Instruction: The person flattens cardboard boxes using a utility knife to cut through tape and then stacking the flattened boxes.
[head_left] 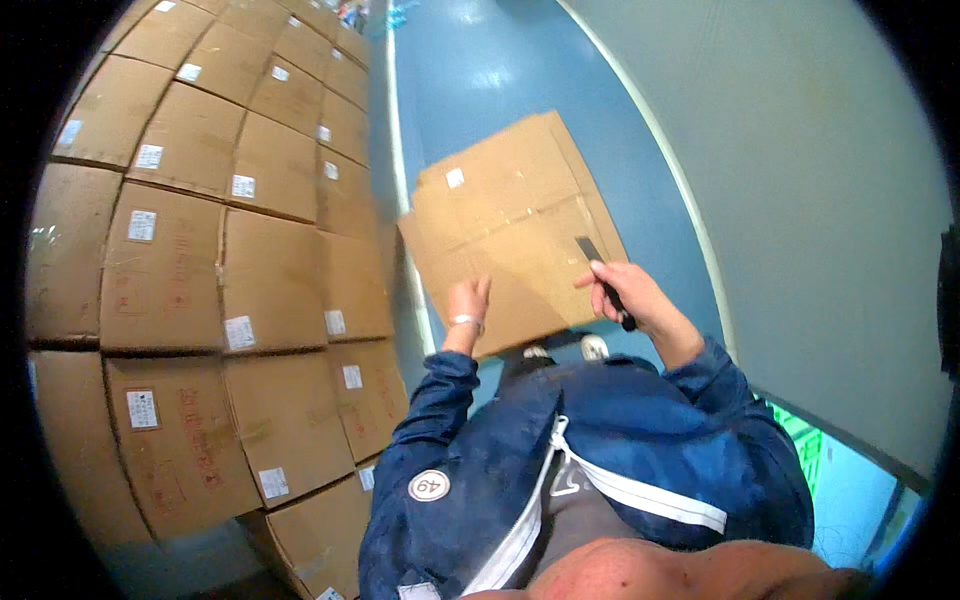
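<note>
Below the head camera, one flattened cardboard box (pixel 510 235) lies on the blue floor (pixel 480 80), its taped seam seemingly not yet cut through. Right hand (pixel 625 290) has its fingers clamped on one utility knife (pixel 603 280); left hand (pixel 468 300) rests open-fingered on the cardboard. Stacked cartons (pixel 200 250), over a dozen, stand left.

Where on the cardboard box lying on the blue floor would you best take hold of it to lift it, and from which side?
Probably by the two long side edges of the cardboard box, one hand on each, coming from the near end by the feet. It lies flat and wide, its taped top offers no grip, and the left hand already rests there while the right hand holds a knife.
</note>
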